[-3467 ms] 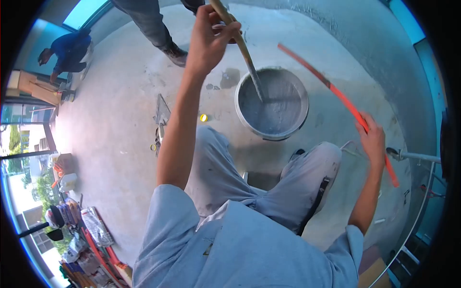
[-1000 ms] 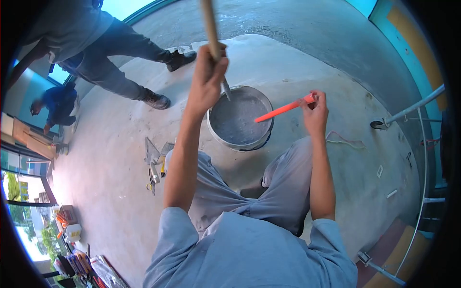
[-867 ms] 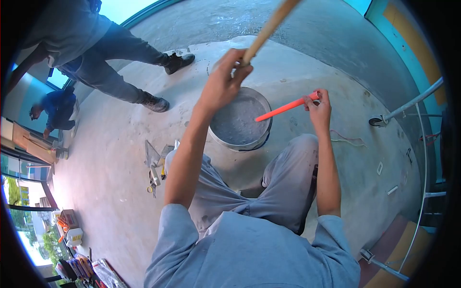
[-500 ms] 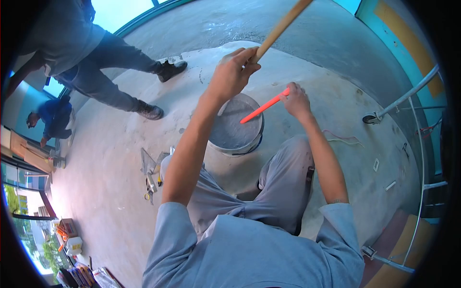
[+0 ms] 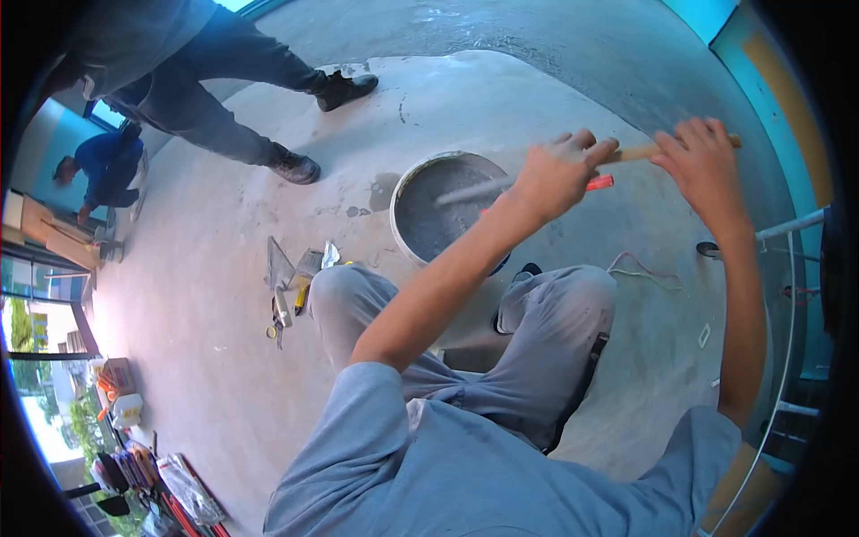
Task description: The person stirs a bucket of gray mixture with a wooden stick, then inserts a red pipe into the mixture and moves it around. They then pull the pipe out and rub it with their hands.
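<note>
Both my hands are on one wooden stick, held almost level over the right of a bucket. My left hand is closed around it nearer the bucket. Farther along, the fingers of my right hand wrap its outer end. Pale wood of the stick shows between my hands, and its grey-coated lower end reaches into the bucket. A thick grey mix fills part of the bucket. An orange-red stick passes behind my left hand and forearm, its end poking out beyond my hand; its middle is hidden.
Another person's boots stand beyond the bucket, and a second person crouches far left. Trowels and small tools lie by my left knee. A wheeled metal frame stands at right. Wet grey floor spreads at the back.
The wooden stick has swung down from steep to almost level, to the right. My right hand has left the orange-red stick and taken hold of the wooden one. My view has shifted.
</note>
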`<state>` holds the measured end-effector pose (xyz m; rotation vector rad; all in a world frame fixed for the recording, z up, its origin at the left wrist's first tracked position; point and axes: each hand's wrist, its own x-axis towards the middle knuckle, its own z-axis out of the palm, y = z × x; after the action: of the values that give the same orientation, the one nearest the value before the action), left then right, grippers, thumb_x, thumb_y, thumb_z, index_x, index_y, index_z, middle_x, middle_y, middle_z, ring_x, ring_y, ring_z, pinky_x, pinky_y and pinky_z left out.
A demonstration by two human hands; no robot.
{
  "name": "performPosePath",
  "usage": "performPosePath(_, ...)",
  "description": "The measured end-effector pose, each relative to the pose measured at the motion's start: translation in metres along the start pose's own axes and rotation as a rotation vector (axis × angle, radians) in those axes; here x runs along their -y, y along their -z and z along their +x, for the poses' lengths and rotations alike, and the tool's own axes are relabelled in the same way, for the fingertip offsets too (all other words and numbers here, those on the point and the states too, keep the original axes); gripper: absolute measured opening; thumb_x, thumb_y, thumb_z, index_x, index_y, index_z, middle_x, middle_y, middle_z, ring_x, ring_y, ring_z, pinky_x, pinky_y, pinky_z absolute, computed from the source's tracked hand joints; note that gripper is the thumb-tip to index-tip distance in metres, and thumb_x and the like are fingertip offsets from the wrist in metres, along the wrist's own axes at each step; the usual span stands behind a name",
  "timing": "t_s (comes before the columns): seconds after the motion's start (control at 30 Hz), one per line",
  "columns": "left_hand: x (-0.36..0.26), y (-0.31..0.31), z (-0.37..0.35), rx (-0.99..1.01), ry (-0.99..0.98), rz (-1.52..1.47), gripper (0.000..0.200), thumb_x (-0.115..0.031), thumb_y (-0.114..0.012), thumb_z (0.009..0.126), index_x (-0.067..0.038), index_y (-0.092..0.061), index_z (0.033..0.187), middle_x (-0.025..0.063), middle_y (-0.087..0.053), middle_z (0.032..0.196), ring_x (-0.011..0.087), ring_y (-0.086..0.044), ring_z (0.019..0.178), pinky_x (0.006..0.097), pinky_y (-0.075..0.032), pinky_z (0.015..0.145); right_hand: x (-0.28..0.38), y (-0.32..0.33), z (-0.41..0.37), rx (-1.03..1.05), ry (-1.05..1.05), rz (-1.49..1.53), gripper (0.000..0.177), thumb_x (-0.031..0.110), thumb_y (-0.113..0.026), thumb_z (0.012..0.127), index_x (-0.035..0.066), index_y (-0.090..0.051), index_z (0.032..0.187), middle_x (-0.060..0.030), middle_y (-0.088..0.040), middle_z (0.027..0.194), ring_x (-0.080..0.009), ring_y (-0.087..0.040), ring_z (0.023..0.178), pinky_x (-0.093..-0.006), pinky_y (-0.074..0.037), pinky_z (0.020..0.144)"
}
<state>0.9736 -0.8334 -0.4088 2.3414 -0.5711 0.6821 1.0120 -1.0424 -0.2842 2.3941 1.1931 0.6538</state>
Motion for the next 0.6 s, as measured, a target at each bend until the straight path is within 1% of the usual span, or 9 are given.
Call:
performPosePath(0.03, 0.002, 0.006, -0.009, -0.029, -0.013, -0.084, 0.052, -0.017, -0.067, 0.08, -0.016, -0.048, 0.129, 0.011, -0.056, 0.114, 0.032, -0.058, 0.099, 0.0407, -0.051, 0.079, -0.008, 0.0, -0.005, -0.01, -0.024, 0.027, 0.027, 0.023, -0.068, 0.079, 0.009, -0.064, 0.101, -0.0054, -0.056, 0.085, -0.0228, -0.052, 0.091, -0.0373, -0.036, 0.088)
performPosePath(0.1, 0.014, 0.028, -0.033, -0.039, 0.126, -0.127, 0.055, -0.018, -0.067, 0.081, -0.015, -0.045, 0.132, 0.0134, -0.054, 0.119, 0.0326, -0.056, 0.104, 0.0389, -0.049, 0.084, -0.017, 0.002, -0.025, -0.019, -0.078, 0.081, 0.022, 0.023, -0.067, 0.08, 0.008, -0.065, 0.096, -0.0059, -0.052, 0.081, -0.0235, -0.05, 0.085, -0.037, -0.037, 0.084)
performPosePath(0.13, 0.023, 0.04, -0.045, -0.043, 0.198, -0.152, 0.057, -0.019, -0.068, 0.082, -0.014, -0.044, 0.133, 0.0146, -0.053, 0.121, 0.0329, -0.055, 0.107, 0.038, -0.048, 0.087, -0.019, -0.005, -0.036, -0.006, -0.098, 0.09, 0.023, 0.023, -0.067, 0.08, 0.008, -0.065, 0.097, -0.006, -0.053, 0.081, -0.0234, -0.05, 0.085, -0.0371, -0.037, 0.084)
performPosePath(0.2, 0.058, 0.057, -0.077, -0.123, 0.338, -0.126, 0.055, -0.021, -0.067, 0.084, -0.012, -0.044, 0.134, 0.0141, -0.053, 0.123, 0.0299, -0.055, 0.111, 0.036, -0.047, 0.09, -0.019, -0.023, -0.057, 0.018, -0.148, 0.115, 0.023, 0.023, -0.067, 0.081, 0.007, -0.064, 0.098, -0.0064, -0.053, 0.081, -0.0231, -0.051, 0.085, -0.0372, -0.036, 0.084)
performPosePath(0.27, 0.101, 0.073, -0.115, -0.19, 0.521, -0.174, 0.053, -0.02, -0.065, 0.087, -0.008, -0.043, 0.133, 0.0139, -0.053, 0.123, 0.0257, -0.055, 0.109, 0.0357, -0.047, 0.09, -0.026, -0.026, -0.073, -0.014, -0.208, 0.088, 0.024, 0.023, -0.066, 0.081, 0.006, -0.064, 0.098, -0.0061, -0.055, 0.083, -0.0231, -0.051, 0.085, -0.0373, -0.036, 0.084)
performPosePath(0.33, 0.145, 0.077, -0.154, -0.341, 0.71, -0.224, 0.05, -0.014, -0.062, 0.086, -0.004, -0.043, 0.131, 0.0153, -0.054, 0.116, 0.0258, -0.056, 0.103, 0.0375, -0.047, 0.085, -0.032, -0.033, -0.083, -0.026, -0.253, 0.088, 0.024, 0.023, -0.066, 0.082, 0.006, -0.064, 0.099, -0.006, -0.056, 0.085, -0.0231, -0.052, 0.086, -0.0374, -0.036, 0.085)
performPosePath(0.4, 0.147, 0.103, -0.155, -0.456, 0.821, -0.278, 0.047, -0.013, -0.059, 0.088, -0.002, -0.043, 0.131, 0.0148, -0.054, 0.117, 0.0225, -0.055, 0.102, 0.0353, -0.048, 0.084, -0.037, -0.037, -0.089, -0.02, -0.279, 0.107, 0.024, 0.023, -0.065, 0.083, 0.005, -0.064, 0.099, -0.006, -0.057, 0.088, -0.0229, -0.053, 0.088, -0.0378, -0.036, 0.086)
performPosePath(0.5, 0.142, 0.118, -0.148, -0.581, 0.808, -0.32, 0.047, -0.013, -0.058, 0.089, -0.001, -0.042, 0.131, 0.014, -0.054, 0.12, 0.021, -0.055, 0.102, 0.0327, -0.048, 0.084, -0.043, -0.037, -0.093, 0.055, -0.298, 0.114, 0.023, 0.023, -0.065, 0.084, 0.004, -0.064, 0.099, -0.0071, -0.059, 0.088, -0.0235, -0.054, 0.086, -0.0377, -0.035, 0.088)
performPosePath(0.6, 0.136, 0.121, -0.143, -0.642, 0.899, -0.514, 0.045, -0.014, -0.056, 0.091, -0.001, -0.042, 0.131, 0.0131, -0.053, 0.122, 0.0194, -0.055, 0.102, 0.0314, -0.048, 0.084, -0.06, -0.057, -0.109, 0.053, -0.365, 0.186, 0.023, 0.022, -0.065, 0.084, 0.003, -0.064, 0.098, -0.0085, -0.06, 0.086, -0.0239, -0.055, 0.084, -0.0375, -0.033, 0.092)
